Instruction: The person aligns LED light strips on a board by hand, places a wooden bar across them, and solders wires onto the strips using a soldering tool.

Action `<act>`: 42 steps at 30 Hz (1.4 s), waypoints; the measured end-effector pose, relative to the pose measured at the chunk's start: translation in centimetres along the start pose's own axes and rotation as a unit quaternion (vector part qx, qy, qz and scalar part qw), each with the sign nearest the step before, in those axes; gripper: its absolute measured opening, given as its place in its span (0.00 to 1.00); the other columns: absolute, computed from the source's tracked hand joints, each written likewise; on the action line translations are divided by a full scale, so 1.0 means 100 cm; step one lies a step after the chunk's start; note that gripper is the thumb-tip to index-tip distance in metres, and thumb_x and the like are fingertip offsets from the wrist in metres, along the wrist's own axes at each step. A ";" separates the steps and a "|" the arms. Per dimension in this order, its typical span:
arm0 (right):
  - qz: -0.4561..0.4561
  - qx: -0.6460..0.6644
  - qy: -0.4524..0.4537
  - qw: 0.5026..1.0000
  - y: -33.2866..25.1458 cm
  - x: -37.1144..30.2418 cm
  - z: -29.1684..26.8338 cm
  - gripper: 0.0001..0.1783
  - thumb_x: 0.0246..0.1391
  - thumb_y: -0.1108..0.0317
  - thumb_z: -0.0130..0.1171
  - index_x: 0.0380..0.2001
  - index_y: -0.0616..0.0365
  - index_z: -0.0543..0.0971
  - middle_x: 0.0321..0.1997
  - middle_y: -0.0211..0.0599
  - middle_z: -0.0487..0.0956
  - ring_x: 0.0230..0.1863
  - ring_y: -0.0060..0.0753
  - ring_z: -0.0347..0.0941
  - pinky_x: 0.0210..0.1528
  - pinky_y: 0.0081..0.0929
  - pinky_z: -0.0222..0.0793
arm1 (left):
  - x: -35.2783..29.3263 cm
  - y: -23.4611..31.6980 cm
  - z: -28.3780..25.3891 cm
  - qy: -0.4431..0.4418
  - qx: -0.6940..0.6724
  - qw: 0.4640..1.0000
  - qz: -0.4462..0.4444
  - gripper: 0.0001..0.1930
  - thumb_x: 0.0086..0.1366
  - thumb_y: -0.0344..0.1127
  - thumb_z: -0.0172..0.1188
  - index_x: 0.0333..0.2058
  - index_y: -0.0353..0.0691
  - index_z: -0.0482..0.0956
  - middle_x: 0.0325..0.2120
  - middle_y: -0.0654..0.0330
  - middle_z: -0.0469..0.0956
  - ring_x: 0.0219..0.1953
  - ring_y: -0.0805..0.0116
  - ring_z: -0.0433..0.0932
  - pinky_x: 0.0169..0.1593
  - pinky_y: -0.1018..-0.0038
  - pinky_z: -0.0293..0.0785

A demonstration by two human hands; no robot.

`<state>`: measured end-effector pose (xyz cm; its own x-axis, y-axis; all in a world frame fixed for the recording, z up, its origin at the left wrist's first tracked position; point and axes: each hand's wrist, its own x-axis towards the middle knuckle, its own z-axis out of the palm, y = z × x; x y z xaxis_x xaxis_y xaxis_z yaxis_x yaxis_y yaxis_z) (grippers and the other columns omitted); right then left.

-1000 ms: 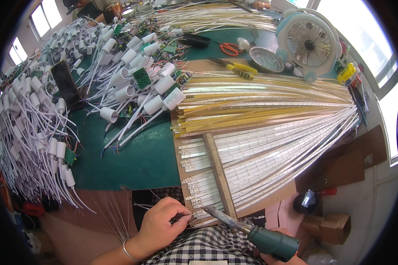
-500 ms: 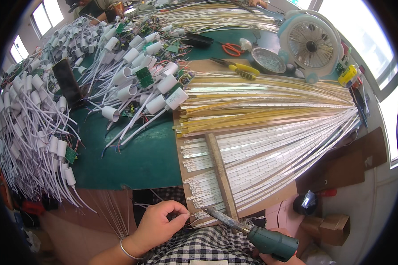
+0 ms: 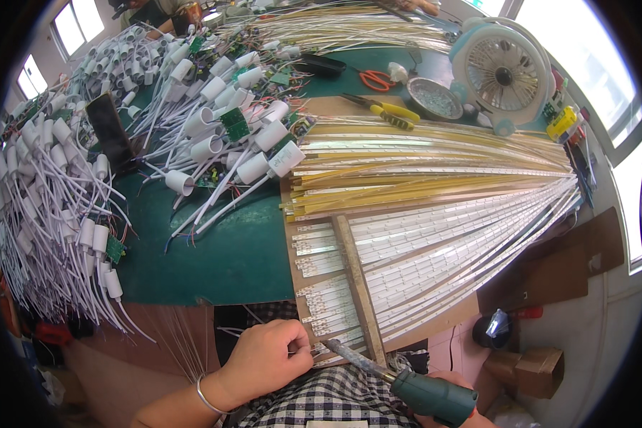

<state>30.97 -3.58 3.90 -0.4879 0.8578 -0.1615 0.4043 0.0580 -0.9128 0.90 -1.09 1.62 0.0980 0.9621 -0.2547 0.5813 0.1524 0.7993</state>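
My right hand (image 3: 455, 378) grips a soldering iron (image 3: 429, 394) by its dark green handle. Its metal tip reaches left to the ends of the nearest white LED strips (image 3: 435, 246), which lie fanned out on brown cardboard (image 3: 442, 310). A narrow wooden bar (image 3: 357, 278) lies across these strips. My left hand (image 3: 267, 359) is closed in a pinch beside the iron's tip at the strip ends. Whatever lies between its fingertips is too small to make out.
Yellow-backed strips (image 3: 421, 164) lie farther back. White cylindrical caps with cables and circuit boards (image 3: 235, 123) pile up left. Yellow-handled pliers (image 3: 392, 114), orange-handled scissors (image 3: 375, 80), a metal bowl (image 3: 435, 98) and a fan (image 3: 503, 75) stand or lie beyond. Another person's hand (image 3: 419, 6) shows far back.
My left hand has shifted slightly right and turned, its fingertips nearer the strip ends. The soldering iron has moved a little left and down, its tip now close to the left fingers.
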 end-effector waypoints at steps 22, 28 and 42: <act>0.015 0.041 0.040 0.998 -0.002 0.001 -0.005 0.20 0.52 0.72 0.61 0.49 0.64 0.73 0.47 0.47 0.74 0.47 0.44 0.71 0.50 0.35 0.67 | 0.002 0.001 -0.002 -0.030 0.021 0.999 -0.007 0.07 0.50 0.36 0.60 0.26 0.39 0.75 0.23 0.56 0.77 0.26 0.57 0.78 0.31 0.65 0.74; 0.042 0.071 0.005 0.997 -0.004 0.003 0.000 0.22 0.51 0.72 0.61 0.50 0.62 0.72 0.49 0.46 0.73 0.50 0.44 0.70 0.52 0.36 0.65 | 0.004 0.000 -0.003 -0.030 0.019 0.999 -0.003 0.07 0.51 0.36 0.60 0.25 0.39 0.75 0.22 0.55 0.77 0.25 0.56 0.78 0.31 0.64 0.74; -0.015 0.016 0.064 0.998 0.015 -0.003 0.001 0.21 0.57 0.69 0.59 0.52 0.64 0.71 0.40 0.41 0.77 0.38 0.34 0.74 0.42 0.30 0.70 | 0.005 0.004 -0.005 -0.044 0.041 0.998 -0.001 0.07 0.51 0.36 0.59 0.25 0.39 0.75 0.22 0.55 0.78 0.25 0.56 0.78 0.30 0.64 0.74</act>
<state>31.63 -3.76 2.53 -0.3955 0.9144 -0.0861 0.3645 0.0702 -0.9286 0.75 -0.41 2.04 0.1649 0.9378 -0.3054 0.6446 0.1318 0.7530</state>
